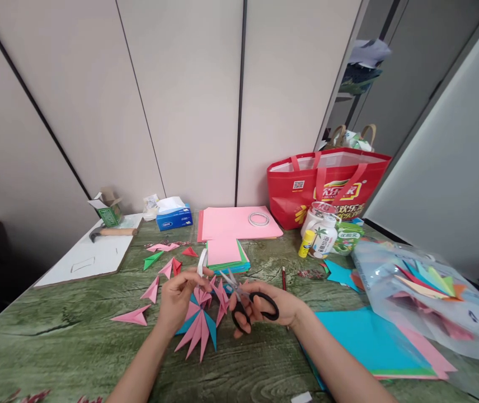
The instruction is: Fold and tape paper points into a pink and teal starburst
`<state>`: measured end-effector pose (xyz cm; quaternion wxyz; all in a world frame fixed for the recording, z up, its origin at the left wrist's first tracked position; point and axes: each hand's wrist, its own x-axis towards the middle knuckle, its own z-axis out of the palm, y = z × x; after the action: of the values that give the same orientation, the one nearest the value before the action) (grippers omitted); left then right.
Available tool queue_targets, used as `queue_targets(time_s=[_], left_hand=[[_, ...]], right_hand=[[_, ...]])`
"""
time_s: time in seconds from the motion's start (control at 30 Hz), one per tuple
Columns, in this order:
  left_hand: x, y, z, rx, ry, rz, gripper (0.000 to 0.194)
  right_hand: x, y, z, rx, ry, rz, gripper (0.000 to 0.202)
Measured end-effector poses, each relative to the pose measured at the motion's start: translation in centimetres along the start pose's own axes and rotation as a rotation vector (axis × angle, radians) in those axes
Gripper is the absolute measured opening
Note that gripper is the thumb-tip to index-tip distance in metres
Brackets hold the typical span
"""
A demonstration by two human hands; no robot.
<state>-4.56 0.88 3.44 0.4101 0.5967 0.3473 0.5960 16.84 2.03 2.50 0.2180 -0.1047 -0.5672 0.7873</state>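
Scissors (240, 292) held in my right fingers (258, 303), blades parted and aimed at 11 o'clock. Left fingers (187, 277) pinch a white strip (201, 262), tail up toward 12. Pink-and-blue paper star (200, 327) on desk (97, 358), 6 o'clock from strip; red bag (283, 193) at 2.

Can count one left hand (176, 295), one right hand (285, 307), one pair of scissors (236, 288), one white strip (201, 262), one hammer (117, 231), one tissue box (174, 218), one glue stick (305, 245), one red bag (287, 196) and one pencil (283, 278) (plus one small green carton (110, 216)). Can make out perhaps two white containers (324, 238), overlapping.
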Motion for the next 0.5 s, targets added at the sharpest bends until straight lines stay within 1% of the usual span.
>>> queue_targets(time_s=[0.1, 0.17, 0.37, 0.5], left_hand=[[-0.1, 0.3, 0.2, 0.017, -0.049, -0.022, 0.019], [-0.2, 0.5, 0.4, 0.025, -0.083, -0.029, 0.020], [-0.4, 0.9, 0.9, 0.030, -0.226, -0.018, 0.023], [-0.6, 1.0, 1.2, 0.075, -0.325, -0.034, 0.028]], right_hand=[[0.1, 0.3, 0.0, 0.096, -0.097, 0.046, 0.055], [0.1, 0.4, 0.2, 0.115, -0.115, 0.070, 0.054], [0.3, 0.7, 0.2, 0.175, -0.114, 0.055, 0.051], [0.4, 1.2, 0.1, 0.200, -0.091, -0.008, 0.048]])
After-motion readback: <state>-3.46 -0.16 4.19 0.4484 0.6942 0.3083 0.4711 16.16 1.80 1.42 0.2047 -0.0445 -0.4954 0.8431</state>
